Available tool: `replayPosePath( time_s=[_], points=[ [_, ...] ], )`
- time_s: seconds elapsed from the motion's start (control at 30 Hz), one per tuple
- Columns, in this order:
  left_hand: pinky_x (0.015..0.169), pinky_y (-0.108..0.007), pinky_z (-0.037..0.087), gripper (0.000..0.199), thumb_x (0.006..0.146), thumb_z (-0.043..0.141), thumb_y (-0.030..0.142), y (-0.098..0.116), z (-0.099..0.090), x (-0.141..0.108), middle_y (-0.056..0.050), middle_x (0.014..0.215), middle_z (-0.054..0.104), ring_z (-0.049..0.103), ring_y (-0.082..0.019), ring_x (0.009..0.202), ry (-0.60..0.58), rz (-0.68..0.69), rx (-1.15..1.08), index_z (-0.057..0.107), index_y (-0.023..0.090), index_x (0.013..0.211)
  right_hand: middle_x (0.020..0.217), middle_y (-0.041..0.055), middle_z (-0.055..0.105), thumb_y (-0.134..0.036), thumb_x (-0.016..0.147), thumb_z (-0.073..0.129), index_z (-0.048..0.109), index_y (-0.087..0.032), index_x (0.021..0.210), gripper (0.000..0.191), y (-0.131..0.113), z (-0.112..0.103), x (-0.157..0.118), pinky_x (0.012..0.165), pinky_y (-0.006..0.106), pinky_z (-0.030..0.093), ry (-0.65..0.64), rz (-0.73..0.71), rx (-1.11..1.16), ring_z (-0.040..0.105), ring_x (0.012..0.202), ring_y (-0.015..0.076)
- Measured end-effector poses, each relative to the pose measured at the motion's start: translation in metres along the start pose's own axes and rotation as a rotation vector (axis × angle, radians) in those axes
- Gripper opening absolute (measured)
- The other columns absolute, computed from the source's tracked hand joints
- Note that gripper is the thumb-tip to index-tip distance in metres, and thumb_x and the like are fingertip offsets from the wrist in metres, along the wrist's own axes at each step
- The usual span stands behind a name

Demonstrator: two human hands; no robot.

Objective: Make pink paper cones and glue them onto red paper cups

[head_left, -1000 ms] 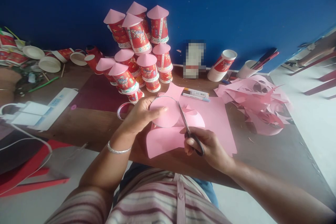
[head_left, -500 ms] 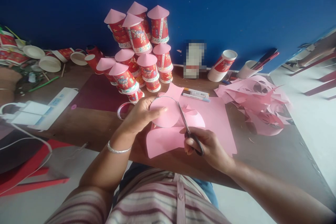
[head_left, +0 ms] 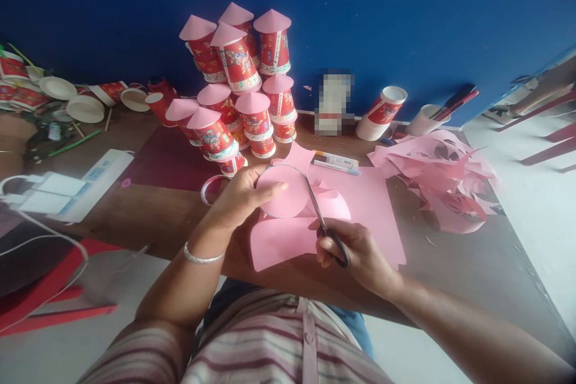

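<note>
Between the thumb and fingers of my left hand is a pink paper circle with a dark drawn outline. My right hand grips the black handles of a pair of scissors. Their blades point up and away from me, with the tip by the circle's right edge. Below my hands lie pink paper sheets, one of them curled. Two markers rest on the paper's far side. A roll of tape stands left of my left hand, partly hidden by it.
Red paper cups with pink cone tops are stacked at the back. Pink paper scraps pile up at right, near a cup of pens and a red cup. A power strip with white cables lies at left, by more cups and bowls.
Almost nothing differs. Both hands, the circle and the scissors keep nearly the same place.
</note>
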State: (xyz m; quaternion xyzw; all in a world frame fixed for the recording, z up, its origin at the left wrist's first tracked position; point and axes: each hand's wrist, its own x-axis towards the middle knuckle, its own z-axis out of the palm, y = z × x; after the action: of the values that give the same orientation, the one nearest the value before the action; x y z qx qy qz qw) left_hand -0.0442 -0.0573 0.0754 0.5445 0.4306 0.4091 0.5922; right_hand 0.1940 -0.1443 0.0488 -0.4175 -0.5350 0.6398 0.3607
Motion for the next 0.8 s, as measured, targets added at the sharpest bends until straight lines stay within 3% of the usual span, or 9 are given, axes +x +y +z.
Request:
replayPosePath(
  time_s=[0.43,0.7,0.8],
  points=[
    [0.066,-0.023,0.048,0.028,0.078,0.086,0.037,0.0000,-0.0012,0.0005,-0.001,0.078,0.072,0.063,-0.015,0.075,0.071,0.048,0.074,0.067,0.016,0.073,0.063,-0.0010,0.061,-0.056,0.098,0.065,0.066,-0.017,0.099,0.039,0.0018,-0.0001,0.0003,0.057,0.027,0.051,-0.022,0.009,0.025,0.055,0.056,0.0117],
    [0.084,-0.028,0.054,0.031,0.078,0.086,0.045,0.0020,0.0007,0.0034,-0.004,0.095,0.077,0.067,-0.020,0.092,0.089,0.065,0.063,0.078,0.017,0.089,0.063,-0.0012,0.060,-0.056,0.097,0.067,0.066,-0.016,0.101,0.039,0.0040,0.0006,0.0011,0.057,0.027,0.051,-0.022,0.002,0.051,0.055,0.056,0.0115],
    [0.085,-0.029,0.054,0.033,0.077,0.087,0.045,0.0018,0.0050,0.0041,-0.005,0.095,0.079,0.068,-0.019,0.089,0.109,0.044,-0.008,0.080,0.017,0.093,0.063,-0.0016,0.060,-0.055,0.097,0.067,0.066,-0.017,0.101,0.039,0.0042,0.0009,0.0015,0.057,0.027,0.052,-0.020,-0.002,0.052,0.055,0.056,0.0116]
  ],
)
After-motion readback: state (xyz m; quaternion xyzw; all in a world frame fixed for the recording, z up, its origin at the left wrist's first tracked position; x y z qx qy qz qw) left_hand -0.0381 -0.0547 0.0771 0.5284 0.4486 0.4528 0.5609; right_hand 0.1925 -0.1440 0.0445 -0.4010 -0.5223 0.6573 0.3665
